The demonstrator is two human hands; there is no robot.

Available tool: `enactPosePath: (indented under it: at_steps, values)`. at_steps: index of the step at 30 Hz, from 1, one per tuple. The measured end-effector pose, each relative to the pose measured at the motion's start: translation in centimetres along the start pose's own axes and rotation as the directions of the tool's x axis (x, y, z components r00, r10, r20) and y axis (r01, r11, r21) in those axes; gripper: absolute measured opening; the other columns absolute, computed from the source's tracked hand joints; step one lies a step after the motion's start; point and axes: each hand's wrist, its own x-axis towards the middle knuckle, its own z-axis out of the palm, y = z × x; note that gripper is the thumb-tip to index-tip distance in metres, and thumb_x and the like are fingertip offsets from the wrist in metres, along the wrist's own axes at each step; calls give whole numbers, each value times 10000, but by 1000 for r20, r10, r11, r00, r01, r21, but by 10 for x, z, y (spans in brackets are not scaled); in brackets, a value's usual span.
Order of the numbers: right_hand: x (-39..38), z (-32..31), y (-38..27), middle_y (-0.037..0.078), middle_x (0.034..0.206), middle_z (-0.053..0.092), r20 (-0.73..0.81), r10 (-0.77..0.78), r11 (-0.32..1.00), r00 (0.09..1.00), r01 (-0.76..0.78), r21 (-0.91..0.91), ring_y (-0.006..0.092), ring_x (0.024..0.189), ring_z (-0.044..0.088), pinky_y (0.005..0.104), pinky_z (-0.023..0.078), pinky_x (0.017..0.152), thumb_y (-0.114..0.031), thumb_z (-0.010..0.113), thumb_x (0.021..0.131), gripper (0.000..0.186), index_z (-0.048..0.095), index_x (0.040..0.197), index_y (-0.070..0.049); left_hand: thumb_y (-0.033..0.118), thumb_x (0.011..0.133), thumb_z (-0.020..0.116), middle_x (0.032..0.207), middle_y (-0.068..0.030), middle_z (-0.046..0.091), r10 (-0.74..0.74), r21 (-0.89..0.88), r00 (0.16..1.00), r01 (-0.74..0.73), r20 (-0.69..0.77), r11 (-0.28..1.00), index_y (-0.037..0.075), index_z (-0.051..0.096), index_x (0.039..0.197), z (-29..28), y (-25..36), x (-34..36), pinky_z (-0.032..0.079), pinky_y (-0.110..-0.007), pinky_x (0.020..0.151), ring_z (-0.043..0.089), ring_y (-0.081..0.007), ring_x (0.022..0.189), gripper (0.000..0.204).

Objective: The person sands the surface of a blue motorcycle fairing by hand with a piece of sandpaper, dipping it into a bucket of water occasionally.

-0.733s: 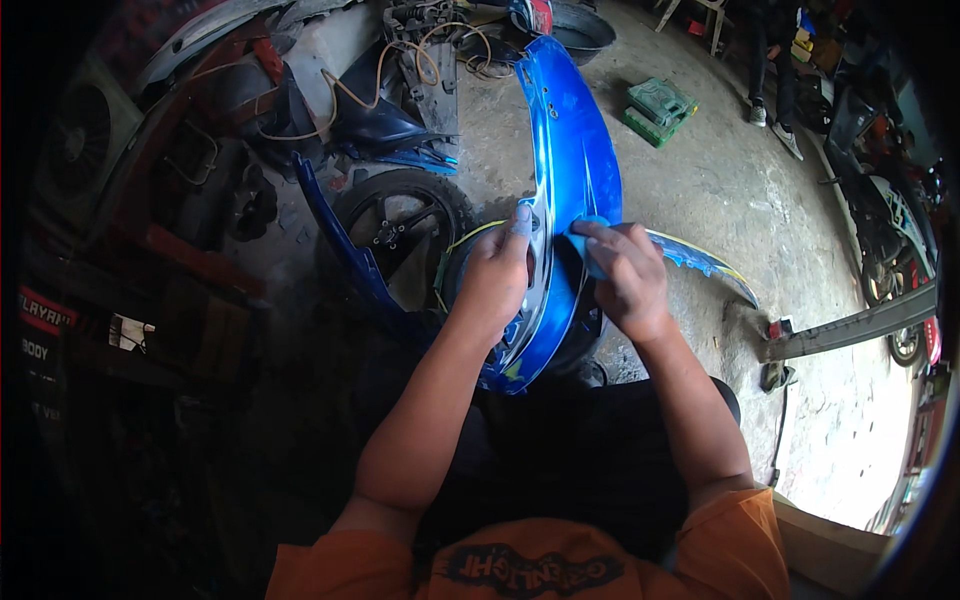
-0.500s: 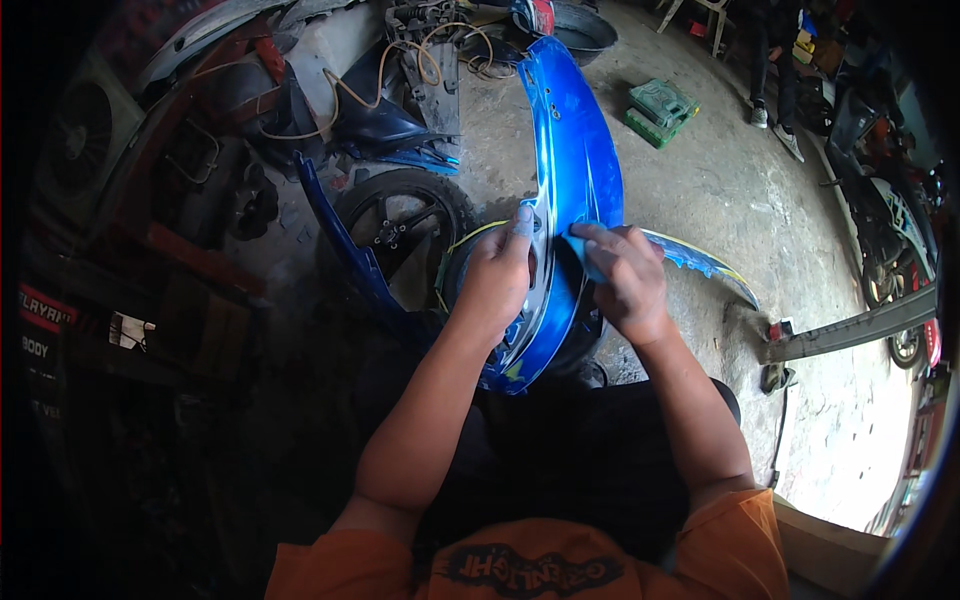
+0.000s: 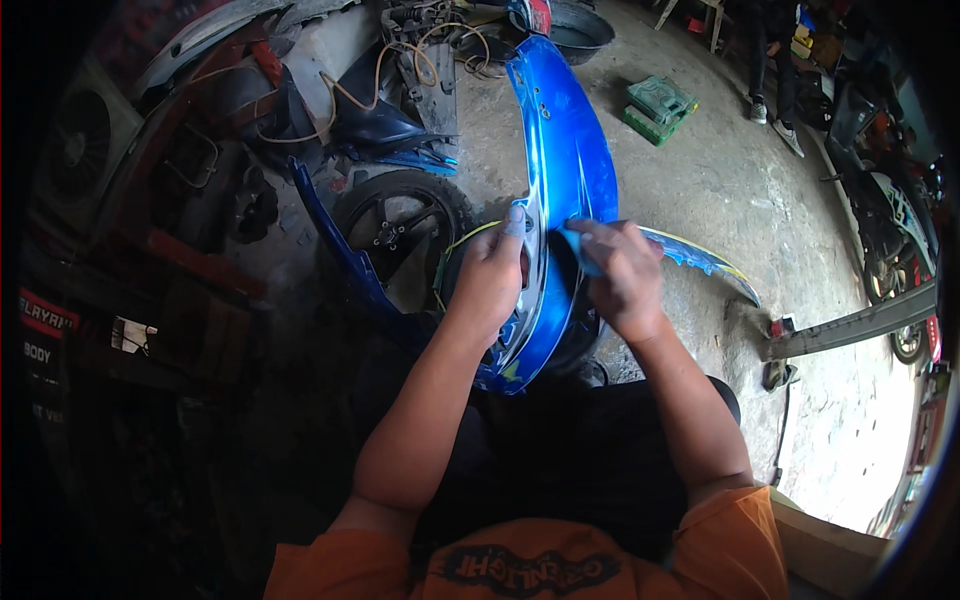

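Note:
A long, curved, glossy blue motorcycle body panel point(image 3: 575, 150) stands over my lap, its far end reaching away across the floor. My left hand point(image 3: 492, 275) grips the panel's left edge, thumb lying along the rim and the other fingers hidden beneath. My right hand point(image 3: 625, 270) presses a small light-blue piece point(image 3: 580, 245), which looks like a cloth or thin pad, against the panel's face near its middle. The fingers are bent over that piece and cover most of it.
Behind my left hand a spoked wheel with a tire point(image 3: 400, 225) lies on the floor. A narrow dark-blue trim strip point(image 3: 325, 215) is beside it. Another blue panel with a yellow edge point(image 3: 700, 258) extends right. Farther off are a green case point(image 3: 658, 108), a black basin point(image 3: 575, 30) and a standing person's legs point(image 3: 770, 75).
The panel's far end has swung slightly left. My right hand with the light-blue piece has shifted a little to the left; my left hand has moved slightly left with the panel.

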Motion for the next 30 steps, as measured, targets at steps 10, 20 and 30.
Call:
enactPosePath:
  at_steps: [10, 20, 30]
  values:
    - [5, -1, 6, 210, 1208, 797, -79, 69, 995, 994, -75, -70, 318, 844, 716, 401, 586, 771, 160, 709, 803, 351, 639, 1108, 1, 572, 1150, 496, 694, 40, 465, 45, 56, 999, -46, 24, 997, 112, 554, 794, 4, -2, 4, 360, -300, 610, 427, -81, 645, 585]
    - [2, 2, -19, 185, 1150, 786, -59, 137, 990, 989, -138, -5, 376, 880, 712, 421, 579, 760, 183, 675, 727, 401, 673, 1090, 12, 582, 1150, 483, 689, 33, 463, -6, 57, 1000, 6, 5, 998, 110, 535, 789, 0, -2, 5, 367, -302, 615, 429, -89, 639, 597]
    - [7, -1, -19, 212, 1003, 757, -151, 491, 871, 858, -490, 42, 388, 879, 757, 412, 590, 779, 145, 710, 862, 226, 700, 1055, 28, 563, 1154, 491, 692, 30, 457, 17, 62, 999, -19, 45, 998, 99, 551, 798, 2, -7, 6, 376, -311, 632, 426, -98, 646, 587]
